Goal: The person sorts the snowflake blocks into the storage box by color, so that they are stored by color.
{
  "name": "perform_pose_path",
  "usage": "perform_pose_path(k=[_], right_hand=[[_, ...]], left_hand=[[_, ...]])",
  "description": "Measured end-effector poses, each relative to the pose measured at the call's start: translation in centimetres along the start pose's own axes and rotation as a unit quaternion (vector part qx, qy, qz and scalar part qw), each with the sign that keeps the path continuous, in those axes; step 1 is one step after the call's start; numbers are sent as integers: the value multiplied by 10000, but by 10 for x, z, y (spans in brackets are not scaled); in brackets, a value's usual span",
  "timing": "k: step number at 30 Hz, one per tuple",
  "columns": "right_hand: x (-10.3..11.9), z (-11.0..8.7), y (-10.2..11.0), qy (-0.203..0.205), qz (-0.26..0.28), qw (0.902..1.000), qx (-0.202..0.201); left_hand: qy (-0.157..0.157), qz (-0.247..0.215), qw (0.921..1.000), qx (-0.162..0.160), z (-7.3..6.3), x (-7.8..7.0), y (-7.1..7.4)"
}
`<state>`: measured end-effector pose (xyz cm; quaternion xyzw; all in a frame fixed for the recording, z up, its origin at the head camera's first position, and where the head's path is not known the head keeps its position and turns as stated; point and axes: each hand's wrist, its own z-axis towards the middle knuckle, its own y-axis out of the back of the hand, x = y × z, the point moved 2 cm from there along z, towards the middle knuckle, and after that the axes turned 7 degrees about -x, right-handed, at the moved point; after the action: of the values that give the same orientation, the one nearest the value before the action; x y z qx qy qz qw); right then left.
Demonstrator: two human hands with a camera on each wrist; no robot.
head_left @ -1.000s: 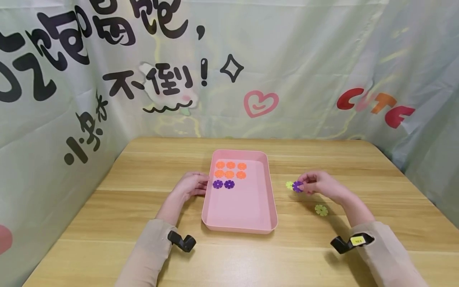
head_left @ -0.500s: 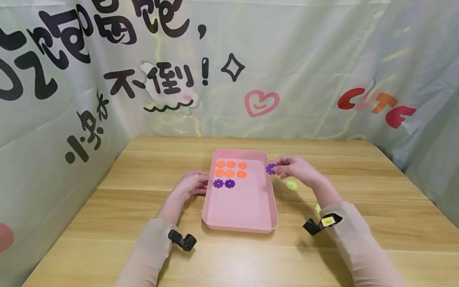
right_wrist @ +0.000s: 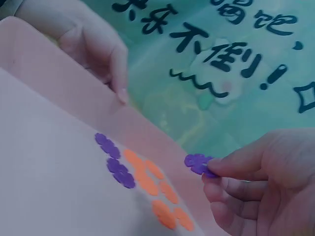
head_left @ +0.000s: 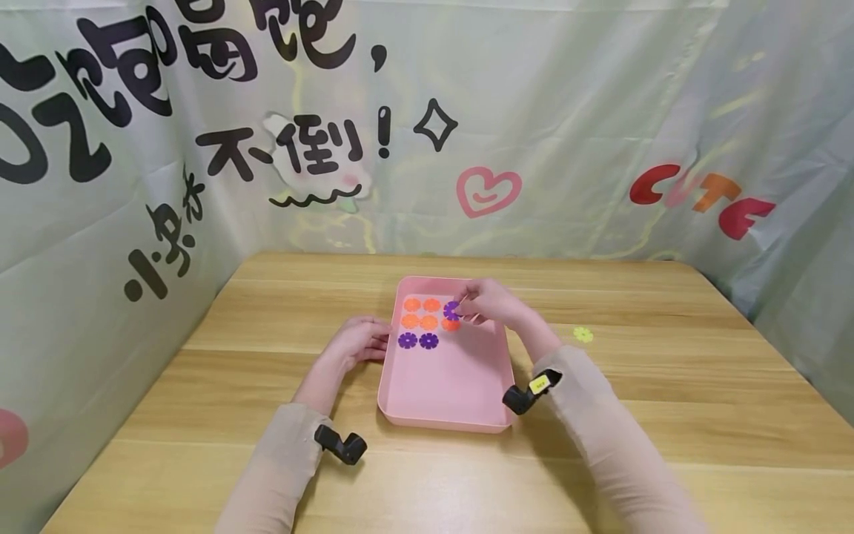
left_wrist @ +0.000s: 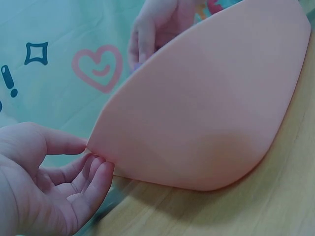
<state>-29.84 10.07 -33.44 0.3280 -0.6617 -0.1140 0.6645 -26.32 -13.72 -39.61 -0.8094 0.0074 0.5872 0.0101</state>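
Note:
In the head view a pink tray (head_left: 445,400) holds several orange snowflake discs (head_left: 412,305) at its far left. Nearer me lie two purple snowflake discs (head_left: 429,340). My right hand (head_left: 490,302) pinches another purple snowflake disc (head_left: 451,310) above the tray's far part; in the right wrist view the held disc (right_wrist: 199,163) shows between thumb and fingers. At the tray's left side, my left hand (head_left: 359,340) grips the edge; its fingers (left_wrist: 64,141) touch the outer wall in the left wrist view. Part of the orange group is hidden under the held disc.
A yellow-green snowflake disc (head_left: 583,334) lies on the wooden table (head_left: 674,356), right of the tray. Behind the table hangs a printed cloth (head_left: 567,96). Black wrist cameras (head_left: 340,445) sit on both sleeves. The right arm hides some table.
My right hand has carried the purple disc leftward from the table to above the tray. One yellow-green disc is visible at a different spot; another is out of sight. The left hand stays put.

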Motion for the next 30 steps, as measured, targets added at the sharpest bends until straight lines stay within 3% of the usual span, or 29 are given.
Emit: perform_pose_path(k=[8,17,30], right_hand=[[-8,13,-19,-195,178,9995,197],[-17,11,-25,-510,243,9975,435],[-22,8,-28,-757,-416,9957,345]], left_hand=[[9,8,10000,-20,0,-2,-1],[50,37,10000,-63,1,0,0],[51,89,9999,-40,0,-1,-1]])
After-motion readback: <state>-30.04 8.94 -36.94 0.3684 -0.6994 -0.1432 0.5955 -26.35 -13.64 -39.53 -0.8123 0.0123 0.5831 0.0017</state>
